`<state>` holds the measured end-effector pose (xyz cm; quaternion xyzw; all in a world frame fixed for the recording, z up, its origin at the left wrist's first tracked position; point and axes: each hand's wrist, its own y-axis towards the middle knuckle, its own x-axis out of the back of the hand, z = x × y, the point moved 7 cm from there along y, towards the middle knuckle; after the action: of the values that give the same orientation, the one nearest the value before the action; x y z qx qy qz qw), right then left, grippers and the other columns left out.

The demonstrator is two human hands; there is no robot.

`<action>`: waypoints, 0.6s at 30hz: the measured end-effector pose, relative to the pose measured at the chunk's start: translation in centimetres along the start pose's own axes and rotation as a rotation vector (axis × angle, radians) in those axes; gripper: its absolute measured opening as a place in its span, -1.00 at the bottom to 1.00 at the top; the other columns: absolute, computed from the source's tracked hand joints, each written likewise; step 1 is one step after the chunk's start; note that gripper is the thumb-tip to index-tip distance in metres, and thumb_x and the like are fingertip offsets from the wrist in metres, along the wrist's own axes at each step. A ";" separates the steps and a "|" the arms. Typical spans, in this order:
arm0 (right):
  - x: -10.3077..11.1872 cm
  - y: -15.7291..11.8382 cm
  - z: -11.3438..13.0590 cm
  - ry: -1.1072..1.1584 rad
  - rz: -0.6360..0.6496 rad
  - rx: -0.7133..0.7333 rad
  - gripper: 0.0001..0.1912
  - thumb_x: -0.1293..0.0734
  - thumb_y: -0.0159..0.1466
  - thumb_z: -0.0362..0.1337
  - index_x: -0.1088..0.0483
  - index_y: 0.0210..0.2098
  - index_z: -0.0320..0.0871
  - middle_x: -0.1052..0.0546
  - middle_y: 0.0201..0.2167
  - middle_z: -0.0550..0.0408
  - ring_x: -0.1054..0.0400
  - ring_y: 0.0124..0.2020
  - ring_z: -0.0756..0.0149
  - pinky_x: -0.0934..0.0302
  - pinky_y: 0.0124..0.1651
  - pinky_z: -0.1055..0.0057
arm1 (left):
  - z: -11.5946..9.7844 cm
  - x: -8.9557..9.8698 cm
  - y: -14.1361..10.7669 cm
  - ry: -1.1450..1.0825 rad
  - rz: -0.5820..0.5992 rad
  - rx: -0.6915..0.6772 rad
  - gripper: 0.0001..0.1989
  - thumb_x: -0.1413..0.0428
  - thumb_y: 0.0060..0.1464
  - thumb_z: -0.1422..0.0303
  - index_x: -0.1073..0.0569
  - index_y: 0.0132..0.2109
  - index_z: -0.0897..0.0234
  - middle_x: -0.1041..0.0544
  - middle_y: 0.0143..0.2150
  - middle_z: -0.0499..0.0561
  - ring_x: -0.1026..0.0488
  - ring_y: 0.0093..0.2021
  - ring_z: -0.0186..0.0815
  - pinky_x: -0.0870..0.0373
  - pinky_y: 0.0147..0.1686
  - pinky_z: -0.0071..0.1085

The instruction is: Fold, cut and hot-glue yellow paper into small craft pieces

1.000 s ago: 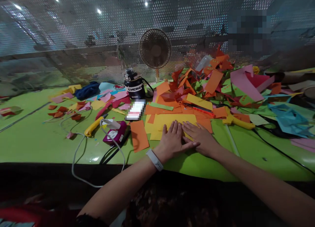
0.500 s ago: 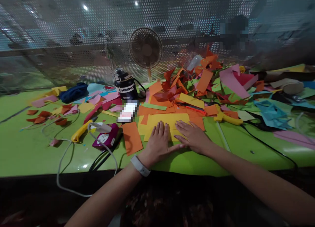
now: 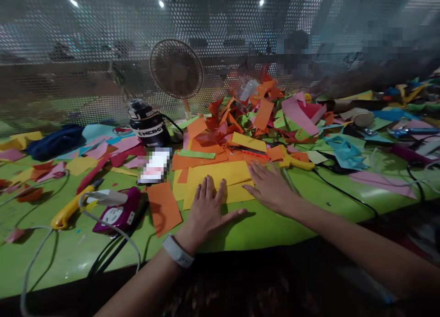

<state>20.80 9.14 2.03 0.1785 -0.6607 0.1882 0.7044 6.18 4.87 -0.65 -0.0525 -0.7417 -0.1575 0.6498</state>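
My left hand (image 3: 206, 211) lies flat, fingers spread, on the lower left part of the yellow paper sheets (image 3: 232, 172); a pale watch band is on that wrist. At the sheets' right end rests my right hand (image 3: 271, 186), palm down with its fingers apart. Neither hand grips anything. An orange rectangle of paper (image 3: 164, 209) lies left of my left hand. Behind the yellow sheets are more orange papers and a green strip (image 3: 196, 154). A yellow glue gun (image 3: 297, 161) sits just beyond my right hand.
A dark bottle (image 3: 149, 127), a lit phone (image 3: 156, 166) and a fan (image 3: 176, 69) stand or lie behind. Heaped paper scraps (image 3: 264, 113) cover the back. At the left are a purple power socket (image 3: 120, 211), looping cables and another yellow glue gun (image 3: 74, 207).
The view has shifted right, so the things on the table appear farther left. My hands have moved slightly apart, and both remain on the yellow paper.
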 end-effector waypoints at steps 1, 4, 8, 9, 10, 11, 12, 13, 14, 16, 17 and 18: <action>0.2 0.1 1.0 0.014 -0.022 0.039 -0.24 0.10 0.36 0.10 0.02 0.33 -0.34 0.01 0.35 -0.19 0.19 0.38 0.06 0.36 0.36 -0.09 | 0.1 -0.1 0.0 0.006 0.000 -0.003 0.04 0.20 -0.04 -0.31 -0.06 0.34 0.41 -0.06 0.34 0.47 0.06 0.35 0.21 -0.06 0.20 0.09; -0.1 0.5 4.6 0.102 0.005 0.231 -0.26 0.11 0.38 0.07 -0.01 0.32 -0.36 0.00 0.35 -0.17 0.18 0.38 0.14 0.30 0.37 0.05 | 0.2 -0.3 -0.1 0.033 -0.017 -0.032 -0.02 0.18 -0.01 -0.28 -0.11 0.33 0.39 -0.10 0.33 0.45 0.01 0.34 0.18 -0.09 0.18 0.08; -1.2 0.7 6.2 0.220 0.083 0.307 -0.19 0.10 0.35 0.16 -0.02 0.32 -0.35 -0.04 0.34 -0.17 0.15 0.38 0.14 0.29 0.37 0.05 | 0.3 -0.5 -0.2 0.078 -0.049 -0.064 -0.06 0.13 0.01 -0.23 -0.20 0.28 0.46 -0.14 0.31 0.49 -0.05 0.32 0.21 -0.11 0.17 0.07; -1.3 0.7 6.1 0.238 0.086 0.312 -0.16 0.09 0.33 0.19 -0.01 0.32 -0.35 -0.04 0.34 -0.17 0.16 0.38 0.15 0.29 0.38 0.06 | 0.3 -0.5 -0.2 0.086 -0.050 -0.063 -0.07 0.12 0.01 -0.22 -0.20 0.28 0.47 -0.14 0.30 0.49 -0.06 0.31 0.22 -0.12 0.16 0.07; -1.4 0.7 6.0 0.249 0.084 0.316 -0.14 0.09 0.32 0.21 0.00 0.32 -0.35 -0.04 0.34 -0.17 0.17 0.38 0.15 0.30 0.38 0.06 | 0.3 -0.5 -0.2 0.092 -0.049 -0.059 -0.07 0.11 0.01 -0.22 -0.21 0.27 0.47 -0.15 0.30 0.50 -0.06 0.30 0.23 -0.12 0.16 0.08; -1.5 0.6 5.8 0.255 0.082 0.316 -0.12 0.08 0.30 0.23 0.01 0.33 -0.34 -0.03 0.34 -0.17 0.17 0.38 0.15 0.30 0.38 0.07 | 0.3 -0.4 -0.2 0.097 -0.047 -0.056 -0.07 0.10 0.00 -0.21 -0.22 0.27 0.48 -0.15 0.30 0.50 -0.07 0.30 0.24 -0.13 0.15 0.09; -1.5 0.6 5.7 0.260 0.081 0.315 -0.11 0.08 0.29 0.24 0.01 0.33 -0.34 -0.03 0.34 -0.16 0.18 0.38 0.15 0.31 0.38 0.07 | 0.3 -0.4 -0.1 0.102 -0.043 -0.054 -0.08 0.09 0.00 -0.20 -0.23 0.26 0.48 -0.16 0.29 0.51 -0.08 0.29 0.25 -0.13 0.15 0.09; -1.5 0.5 5.6 0.266 0.082 0.315 -0.10 0.08 0.29 0.25 0.01 0.33 -0.34 -0.03 0.35 -0.16 0.18 0.38 0.15 0.32 0.38 0.08 | 0.4 -0.4 -0.1 0.107 -0.038 -0.055 -0.08 0.09 -0.01 -0.20 -0.23 0.26 0.49 -0.17 0.29 0.51 -0.09 0.29 0.26 -0.14 0.15 0.09; -1.5 0.5 5.5 0.274 0.086 0.316 -0.09 0.09 0.28 0.26 0.02 0.33 -0.35 -0.02 0.35 -0.16 0.19 0.39 0.15 0.32 0.39 0.09 | 0.4 -0.4 -0.1 0.113 -0.032 -0.058 -0.09 0.08 -0.01 -0.19 -0.24 0.25 0.49 -0.17 0.28 0.51 -0.10 0.28 0.26 -0.15 0.14 0.08; -1.5 0.4 5.5 0.294 0.097 0.314 -0.06 0.09 0.27 0.27 0.04 0.33 -0.37 0.00 0.35 -0.18 0.20 0.39 0.16 0.34 0.39 0.10 | 0.4 -0.4 -0.1 0.126 -0.023 -0.069 -0.09 0.08 -0.01 -0.19 -0.24 0.26 0.48 -0.19 0.28 0.51 -0.12 0.27 0.27 -0.18 0.13 0.07; -1.5 0.4 5.5 0.304 0.103 0.312 -0.05 0.09 0.27 0.28 0.05 0.33 -0.38 0.01 0.36 -0.18 0.21 0.39 0.16 0.34 0.39 0.11 | 0.4 -0.3 -0.2 0.130 -0.023 -0.075 -0.10 0.08 -0.01 -0.18 -0.23 0.26 0.47 -0.19 0.28 0.50 -0.13 0.27 0.26 -0.19 0.13 0.06; -1.4 0.4 5.5 0.312 0.107 0.312 -0.04 0.09 0.26 0.28 0.06 0.34 -0.38 0.02 0.36 -0.18 0.22 0.39 0.15 0.35 0.39 0.11 | 0.4 -0.3 -0.2 0.134 -0.026 -0.077 -0.10 0.08 0.00 -0.18 -0.23 0.26 0.47 -0.19 0.28 0.50 -0.12 0.27 0.26 -0.19 0.13 0.06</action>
<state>15.74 6.72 0.95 0.2187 -0.5152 0.3506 0.7508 5.77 4.84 -1.01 -0.0574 -0.6907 -0.1977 0.6933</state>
